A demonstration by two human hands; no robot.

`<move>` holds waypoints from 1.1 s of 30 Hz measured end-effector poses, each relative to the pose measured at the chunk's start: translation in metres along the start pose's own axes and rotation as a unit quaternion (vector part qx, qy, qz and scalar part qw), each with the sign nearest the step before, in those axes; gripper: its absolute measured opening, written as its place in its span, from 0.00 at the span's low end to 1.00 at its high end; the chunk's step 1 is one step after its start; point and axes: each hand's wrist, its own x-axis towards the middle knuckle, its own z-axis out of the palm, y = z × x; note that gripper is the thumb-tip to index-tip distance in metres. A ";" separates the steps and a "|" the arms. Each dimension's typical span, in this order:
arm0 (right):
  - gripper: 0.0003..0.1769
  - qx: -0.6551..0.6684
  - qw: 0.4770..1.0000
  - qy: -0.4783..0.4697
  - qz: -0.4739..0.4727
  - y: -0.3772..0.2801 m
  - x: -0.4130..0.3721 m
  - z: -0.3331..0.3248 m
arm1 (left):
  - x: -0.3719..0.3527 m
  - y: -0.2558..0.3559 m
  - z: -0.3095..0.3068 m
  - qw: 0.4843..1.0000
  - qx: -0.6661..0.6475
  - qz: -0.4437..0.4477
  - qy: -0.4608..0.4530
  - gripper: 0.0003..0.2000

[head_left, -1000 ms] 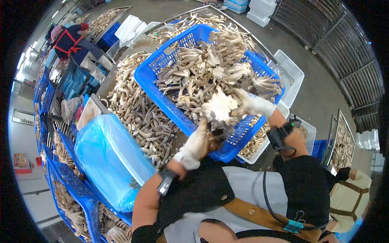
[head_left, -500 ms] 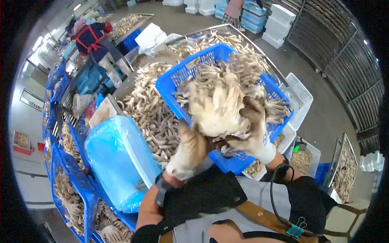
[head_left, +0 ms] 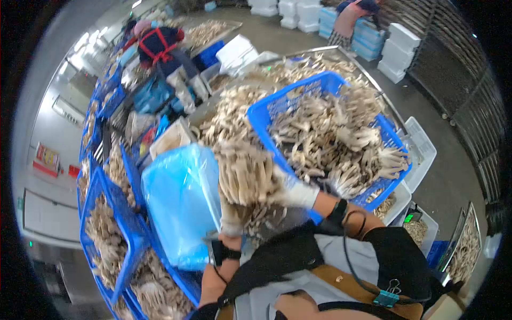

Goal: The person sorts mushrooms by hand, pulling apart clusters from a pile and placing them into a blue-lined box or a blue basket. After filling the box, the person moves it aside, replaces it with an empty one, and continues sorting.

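Observation:
A large cluster of mushrooms (head_left: 245, 172) is held between my gloved hands, in front of the blue basket. My left hand (head_left: 233, 216) is under the cluster's lower left side, its fingers mostly hidden. My right hand (head_left: 292, 191) grips the cluster from the right, close to the basket's near corner. The blue basket (head_left: 260, 125) holds a heap of mushrooms (head_left: 325, 133) and sits tilted on the metal table. Left of the cluster stands a box lined with light blue plastic (head_left: 178, 202). Loose mushrooms (head_left: 234, 114) lie on the table behind.
Blue baskets of mushrooms (head_left: 130, 246) line the left side. A person in a red-strapped apron (head_left: 160, 48) works at the upper left; another person (head_left: 349, 21) stands at the back. White boxes (head_left: 397, 53) are stacked at the back right, and a white crate (head_left: 421, 152) is beside the table.
Both hands and the mushroom cluster have moved left, away from over the blue basket to beside the plastic-lined box. The whole view has shifted, with the surroundings appearing farther right.

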 end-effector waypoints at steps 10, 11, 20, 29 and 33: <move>0.38 -0.304 0.927 0.170 -0.139 -0.066 0.023 0.029 | 0.030 0.013 0.007 0.988 -0.104 0.091 0.064 0.29; 0.38 -0.377 0.894 0.161 -0.183 -0.059 0.030 0.037 | 0.029 0.011 0.010 0.947 -0.317 0.060 0.010 0.29; 0.25 -0.405 0.880 0.136 -0.208 -0.006 0.032 0.057 | 0.023 0.012 -0.020 0.958 0.193 0.178 0.115 0.27; 0.28 -0.510 0.860 0.025 0.010 0.003 0.018 0.010 | 0.033 0.031 0.000 0.986 0.061 0.125 0.096 0.28; 0.30 -0.355 0.893 0.180 -0.209 -0.028 0.046 0.014 | 0.039 0.026 0.014 0.978 0.105 0.144 0.110 0.27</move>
